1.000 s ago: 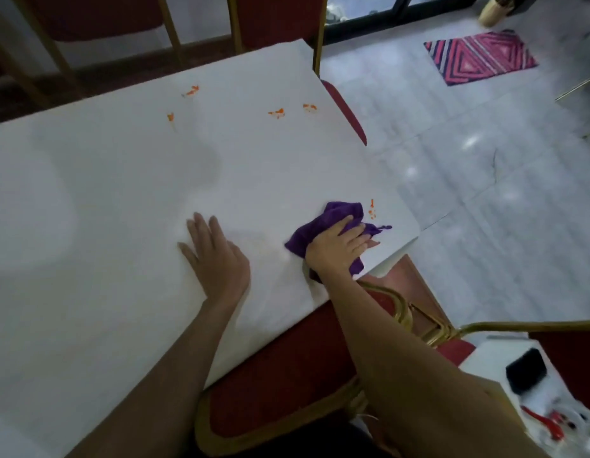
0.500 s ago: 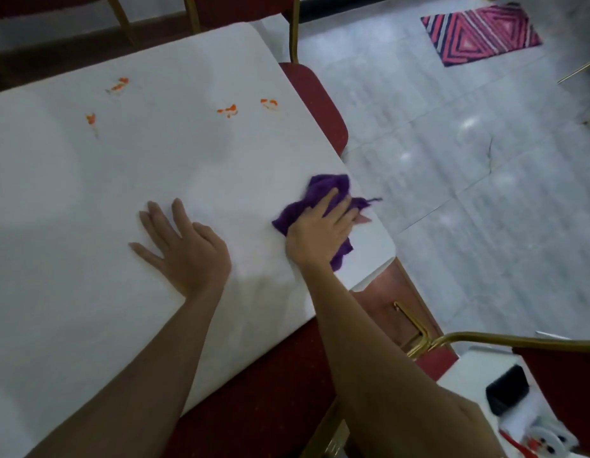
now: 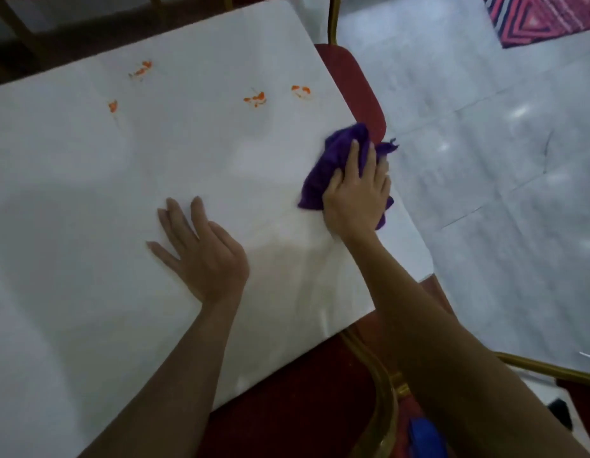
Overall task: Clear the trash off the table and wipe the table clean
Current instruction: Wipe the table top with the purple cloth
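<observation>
Orange stains [image 3: 255, 99] lie far-left of the purple cloth [image 3: 333, 160], pressed under the flat-fingered right hand [image 3: 356, 196] at the table's [image 3: 88, 166] right edge; the left hand [image 3: 201, 252] rests flat, fingers spread.

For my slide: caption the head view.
Right hand presses purple cloth on table; left hand rests flat; orange stains beyond.
</observation>
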Motion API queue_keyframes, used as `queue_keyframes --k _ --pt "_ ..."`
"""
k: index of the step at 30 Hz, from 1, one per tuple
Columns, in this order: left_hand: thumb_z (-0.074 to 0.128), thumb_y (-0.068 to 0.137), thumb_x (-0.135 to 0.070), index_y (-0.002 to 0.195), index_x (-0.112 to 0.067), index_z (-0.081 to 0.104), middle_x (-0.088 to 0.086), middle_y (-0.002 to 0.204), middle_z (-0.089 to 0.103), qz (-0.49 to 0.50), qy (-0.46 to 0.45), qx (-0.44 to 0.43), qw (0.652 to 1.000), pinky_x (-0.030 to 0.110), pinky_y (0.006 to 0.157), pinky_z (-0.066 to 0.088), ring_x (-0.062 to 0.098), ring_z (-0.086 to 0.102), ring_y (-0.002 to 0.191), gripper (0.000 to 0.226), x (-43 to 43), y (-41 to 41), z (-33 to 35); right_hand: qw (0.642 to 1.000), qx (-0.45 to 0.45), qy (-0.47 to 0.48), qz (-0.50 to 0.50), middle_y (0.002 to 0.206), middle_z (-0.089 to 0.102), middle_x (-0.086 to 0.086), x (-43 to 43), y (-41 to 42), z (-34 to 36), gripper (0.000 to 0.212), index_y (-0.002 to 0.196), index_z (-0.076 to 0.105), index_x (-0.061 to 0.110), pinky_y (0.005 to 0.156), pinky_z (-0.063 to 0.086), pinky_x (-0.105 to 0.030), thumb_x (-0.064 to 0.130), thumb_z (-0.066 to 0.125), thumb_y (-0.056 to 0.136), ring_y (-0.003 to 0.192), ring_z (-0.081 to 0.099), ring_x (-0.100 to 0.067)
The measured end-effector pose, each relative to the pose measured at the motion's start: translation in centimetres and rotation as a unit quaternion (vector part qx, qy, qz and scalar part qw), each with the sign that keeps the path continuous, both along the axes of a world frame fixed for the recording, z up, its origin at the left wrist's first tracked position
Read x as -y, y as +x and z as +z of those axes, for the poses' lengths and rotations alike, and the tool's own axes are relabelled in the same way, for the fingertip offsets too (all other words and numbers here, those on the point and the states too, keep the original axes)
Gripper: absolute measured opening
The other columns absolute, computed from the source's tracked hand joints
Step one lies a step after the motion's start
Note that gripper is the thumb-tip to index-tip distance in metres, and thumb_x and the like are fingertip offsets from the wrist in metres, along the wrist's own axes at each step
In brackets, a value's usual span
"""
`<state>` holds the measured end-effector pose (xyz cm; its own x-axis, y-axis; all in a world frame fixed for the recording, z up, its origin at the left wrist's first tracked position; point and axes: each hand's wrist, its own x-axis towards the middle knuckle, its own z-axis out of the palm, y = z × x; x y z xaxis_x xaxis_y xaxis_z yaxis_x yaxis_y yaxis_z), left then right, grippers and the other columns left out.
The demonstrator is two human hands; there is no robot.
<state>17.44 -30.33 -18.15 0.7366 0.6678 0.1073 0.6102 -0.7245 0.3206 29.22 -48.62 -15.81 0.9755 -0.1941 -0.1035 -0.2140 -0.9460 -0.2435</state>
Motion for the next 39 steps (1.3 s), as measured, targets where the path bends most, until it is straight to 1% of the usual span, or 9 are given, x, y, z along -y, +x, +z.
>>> queue_keyframes --k 4,8,13,17,22,28,32,35,39 --pt "0.027 0.105 -0.023 0.15 -0.025 0.036 0.009 0.165 0.023 -0.003 -0.011 -0.009 1.0 0.061 0.121 0.008 0.023 0.01 0.155 0.045 -0.1 -0.4 0.2 0.992 0.024 0.005 0.126 0.164 0.027 -0.006 -3.9 -2.4 0.1 0.055 0.157 0.027 0.026 0.122 0.022 -0.05 0.038 0.034 0.104 0.152 0.019 -0.031" --pt "0.036 0.101 -0.017 0.148 -0.02 0.038 0.012 0.165 0.021 -0.021 -0.058 -0.005 0.998 0.063 0.12 0.004 0.026 0.01 0.155 0.047 -0.4 -0.4 0.8 0.968 -0.027 0.008 0.249 0.167 0.017 0.0 -1.2 -10.2 1.0 0.055 0.159 0.02 0.031 0.124 0.016 -0.047 0.044 0.03 0.107 0.155 0.007 -0.024" --pt "0.045 0.095 -0.013 0.15 -0.012 0.034 0.02 0.165 0.011 -0.005 -0.103 -0.033 0.994 0.062 0.12 0.0 0.033 0.003 0.155 0.056 -4.8 3.1 2.0 0.987 0.007 -0.008 0.16 0.162 0.031 -0.004 2.3 -6.2 0.5 0.057 0.157 0.03 0.027 0.121 0.023 -0.051 0.04 0.041 0.102 0.151 0.022 -0.028" --pt "0.034 0.1 -0.018 0.151 -0.016 0.034 0.019 0.165 0.015 0.009 -0.052 -0.027 0.998 0.065 0.12 0.005 0.032 0.007 0.154 0.05 -10.5 7.5 1.5 0.995 0.012 -0.011 0.095 0.161 0.031 -0.011 0.6 4.9 0.2 0.06 0.157 0.028 0.024 0.121 0.023 -0.051 0.039 0.039 0.101 0.148 0.026 -0.036" --pt "0.03 0.102 -0.024 0.15 -0.021 0.035 0.017 0.164 0.02 0.012 0.013 -0.01 1.0 0.062 0.121 0.007 0.03 0.012 0.154 0.049 -11.1 7.7 0.0 0.994 0.021 -0.012 0.106 0.163 0.026 -0.009 -4.9 13.7 0.0 0.06 0.158 0.023 0.022 0.122 0.017 -0.05 0.045 0.031 0.103 0.151 0.02 -0.035" --pt "0.029 0.104 -0.027 0.151 -0.022 0.035 0.013 0.164 0.022 0.016 0.033 -0.013 0.999 0.06 0.122 0.009 0.027 0.012 0.155 0.048 -11.2 7.8 -0.2 0.951 0.042 0.046 0.302 0.162 0.03 0.0 -13.5 10.9 0.7 0.054 0.154 0.032 0.032 0.122 0.021 -0.047 0.052 0.03 0.104 0.152 0.021 -0.027" --pt "0.032 0.104 -0.025 0.152 -0.019 0.036 0.014 0.164 0.022 0.016 0.037 -0.006 0.999 0.059 0.122 0.009 0.028 0.013 0.154 0.049 -11.3 7.9 -0.1 0.908 0.036 0.068 0.412 0.162 0.033 0.005 -10.4 3.6 0.4 0.048 0.151 0.04 0.033 0.123 0.021 -0.045 0.043 0.04 0.104 0.153 0.019 -0.02" --pt "0.032 0.103 -0.025 0.151 -0.019 0.039 0.014 0.164 0.024 0.02 0.044 0.001 0.999 0.058 0.122 0.01 0.028 0.015 0.154 0.049 -11.2 8.3 -0.2 0.94 0.071 0.061 0.327 0.157 0.042 0.001 -7.5 6.1 -0.6 0.048 0.149 0.046 0.029 0.118 0.03 -0.049 0.039 0.047 0.102 0.149 0.031 -0.023" --pt "0.03 0.104 -0.026 0.152 -0.019 0.037 0.014 0.164 0.022 0.015 0.053 -0.015 0.998 0.057 0.122 0.009 0.028 0.013 0.155 0.049 -11.3 8.2 -0.3 0.976 0.074 0.031 0.2 0.157 0.04 -0.007 -12.7 15.1 -0.3 0.051 0.153 0.036 0.024 0.118 0.031 -0.052 0.036 0.04 0.103 0.147 0.031 -0.032"
